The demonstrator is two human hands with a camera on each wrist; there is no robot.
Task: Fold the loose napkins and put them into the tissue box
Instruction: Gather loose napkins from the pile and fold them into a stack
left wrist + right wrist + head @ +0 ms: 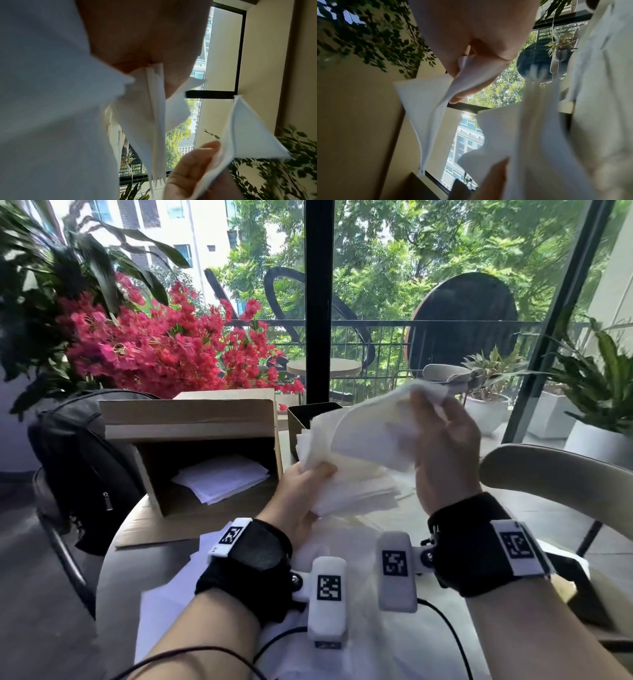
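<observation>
A round pale café table (113, 583) stands by a glass wall, with a balcony and green trees behind it. Nearest on the table lie loose white napkins (359, 642), spread flat under both forearms. Above them, the left hand (301, 491) grips the near-left corner of a stack of napkins (346, 474), fingers and thumb curled round its edges; the left wrist view shows several thin layers fanning out of that grip. To the right and higher, the right hand (445, 446) pinches the top napkin (373, 426) at its far corner between thumb and fingers and lifts it clear of the stack, the sheet bowing in the air. Left of the hands, an open cardboard box (191, 419) lies on its side with a few white sheets (222, 479) inside, and a black backpack (82, 463) leans beside it. Just behind the stack stands the dark tissue box (301, 416), its opening upward. Red flowers (154, 344) fill the far left. The step in hand seems to be separating one napkin for folding; next the sheet needs freeing fully, creasing in half, then slipping into the tissue box without dragging the stack.
</observation>
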